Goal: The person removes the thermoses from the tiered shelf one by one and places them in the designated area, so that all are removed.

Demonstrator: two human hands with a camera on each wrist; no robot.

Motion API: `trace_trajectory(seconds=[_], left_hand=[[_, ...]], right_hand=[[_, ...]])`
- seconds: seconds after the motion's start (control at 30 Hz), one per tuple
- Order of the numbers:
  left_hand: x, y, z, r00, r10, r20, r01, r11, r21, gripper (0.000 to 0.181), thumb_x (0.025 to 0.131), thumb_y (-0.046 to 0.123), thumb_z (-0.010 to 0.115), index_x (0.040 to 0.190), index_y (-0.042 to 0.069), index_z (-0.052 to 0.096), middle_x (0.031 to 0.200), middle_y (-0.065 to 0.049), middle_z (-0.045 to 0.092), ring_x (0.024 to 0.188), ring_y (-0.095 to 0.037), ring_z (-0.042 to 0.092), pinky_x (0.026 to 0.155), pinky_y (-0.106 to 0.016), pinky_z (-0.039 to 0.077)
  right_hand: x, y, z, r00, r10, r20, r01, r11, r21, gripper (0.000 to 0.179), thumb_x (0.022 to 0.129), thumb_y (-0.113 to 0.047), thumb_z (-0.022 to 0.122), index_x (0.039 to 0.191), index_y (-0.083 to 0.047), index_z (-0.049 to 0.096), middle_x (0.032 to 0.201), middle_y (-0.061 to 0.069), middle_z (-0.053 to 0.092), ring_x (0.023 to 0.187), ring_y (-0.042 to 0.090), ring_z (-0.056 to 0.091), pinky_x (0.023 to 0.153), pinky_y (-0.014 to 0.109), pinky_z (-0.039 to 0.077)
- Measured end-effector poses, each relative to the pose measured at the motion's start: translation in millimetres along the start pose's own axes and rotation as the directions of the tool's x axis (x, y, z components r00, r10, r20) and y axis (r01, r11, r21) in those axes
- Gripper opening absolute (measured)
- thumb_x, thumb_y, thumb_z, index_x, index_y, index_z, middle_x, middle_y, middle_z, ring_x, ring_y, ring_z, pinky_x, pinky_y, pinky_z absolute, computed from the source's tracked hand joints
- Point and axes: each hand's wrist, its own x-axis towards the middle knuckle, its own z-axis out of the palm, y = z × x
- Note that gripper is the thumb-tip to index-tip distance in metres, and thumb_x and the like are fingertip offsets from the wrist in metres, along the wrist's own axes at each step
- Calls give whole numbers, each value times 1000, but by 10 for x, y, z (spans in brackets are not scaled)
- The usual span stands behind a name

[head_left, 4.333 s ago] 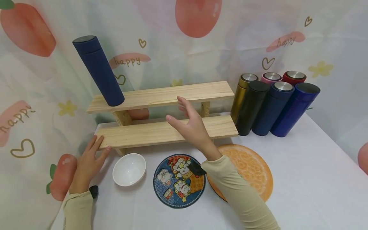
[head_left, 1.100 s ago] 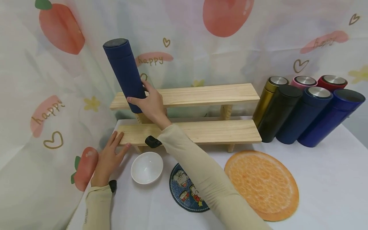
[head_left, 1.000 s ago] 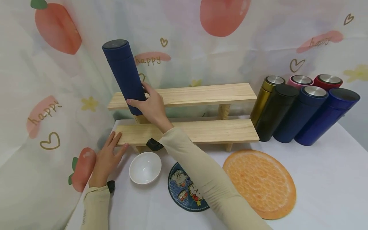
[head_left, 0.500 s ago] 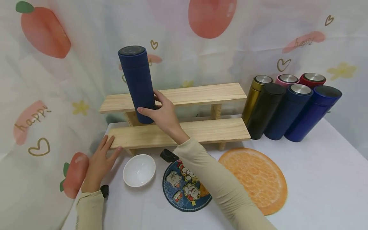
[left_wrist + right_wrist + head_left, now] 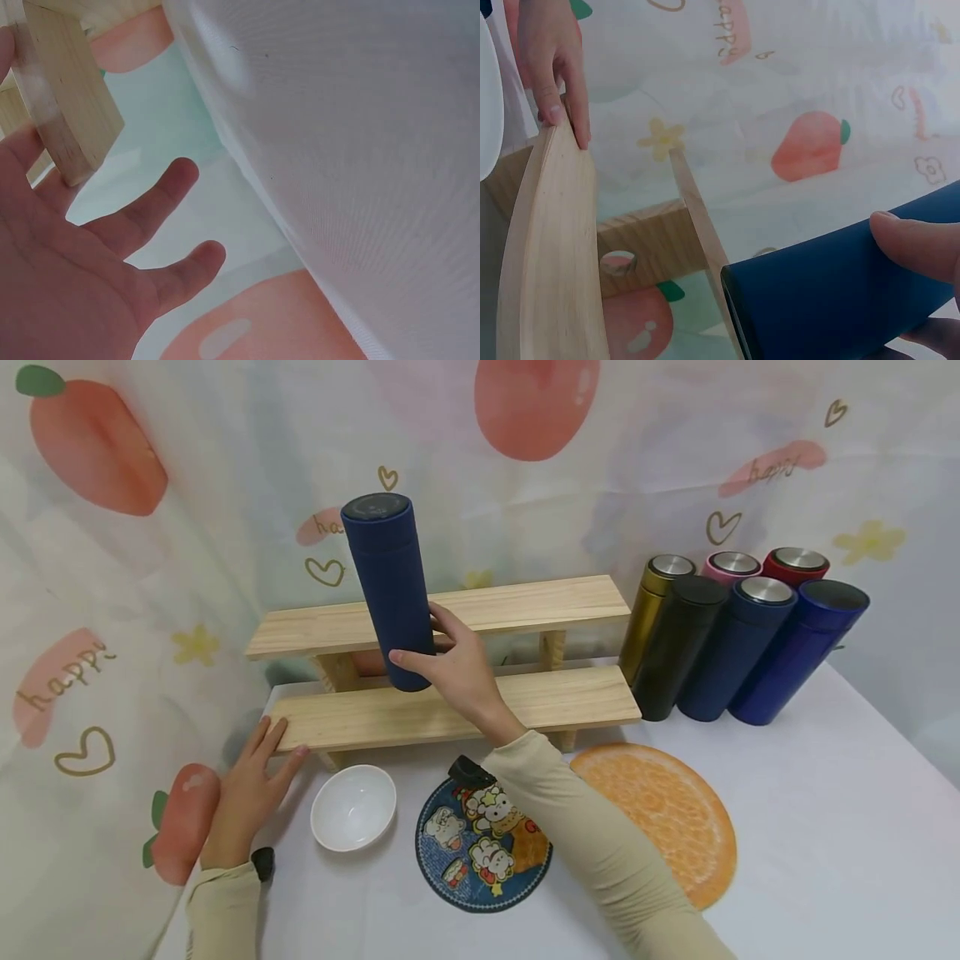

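My right hand (image 5: 468, 672) grips a navy blue thermos bottle (image 5: 393, 602) near its base, with the thumb in front. The bottle is nearly upright, tilted slightly left. Its base overlaps the back edge of the wooden rack's lower board (image 5: 525, 702) in the head view, in front of the upper board (image 5: 540, 602). In the right wrist view, the bottle's flat base end (image 5: 735, 311) points toward the rack. My left hand (image 5: 243, 797) rests on the left end of the lower board, fingers spread. The left wrist view shows two of its fingers extended beside the board's end (image 5: 64, 97).
Several thermos bottles (image 5: 682, 652) stand grouped at the rack's right end. In front of the rack are a white bowl (image 5: 353, 810), a blue cartoon mat (image 5: 480, 885) and an orange-slice mat (image 5: 675, 810), partly under the right sleeve. A printed curtain (image 5: 600, 485) hangs behind.
The navy thermos bottle stood on the upper board's left end; my right hand took hold of it and brought it right and down toward the lower board. The left hand stays on the rack.
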Motion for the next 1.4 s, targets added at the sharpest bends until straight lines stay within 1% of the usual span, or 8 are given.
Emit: trace_trajectory(seconds=[0.2,0.4,0.63,0.9,1.13,1.4], left_hand=[[-6,-5,2,1000,-5,10,5,1000,-5,75,108,48,62,165,4,39,172,-27,25,148,-61,33,110,-77,31],[-5,-2,-1,999,-15,33,15,1000,-14,78,109,50,61,166,5,36,174,-26,21,149,-61,31,111,-78,29],[-22,23,2,998,-38,55,40,999,-22,79,109,51,60,168,6,33,174,-26,19,150,-62,28,112,-79,26],[-15,5,-5,998,-26,56,27,999,-17,79,109,50,59,168,4,32,174,-27,19,149,-62,29,111,-80,28],[-15,5,-13,998,-22,52,23,1000,-12,79,110,50,59,167,4,32,174,-28,19,149,-63,28,110,-80,28],[-37,-3,5,999,-4,42,5,1000,-17,77,110,46,61,166,2,33,172,-29,20,148,-63,29,110,-80,29]], right_hand=[[-110,14,-129,999,34,-25,-35,998,-43,78,90,-27,88,159,-20,53,149,7,61,122,27,68,97,50,58],[-217,43,-253,998,42,-38,-44,997,-59,79,89,-26,88,160,-19,53,149,8,61,123,29,68,97,52,58],[-352,94,-419,997,55,-59,-58,996,-64,81,88,-24,88,160,-18,53,149,9,61,124,30,68,99,51,57],[-472,100,-635,994,77,-76,-85,990,-113,82,87,-22,89,160,-17,52,152,11,59,125,34,66,100,54,56],[-595,106,-822,993,69,-100,-81,989,-121,81,87,-16,89,160,-15,52,151,14,59,126,35,66,99,54,57],[-771,94,-1050,986,90,-143,-114,979,-170,80,88,-19,89,159,-14,53,151,15,60,127,38,65,102,56,55]])
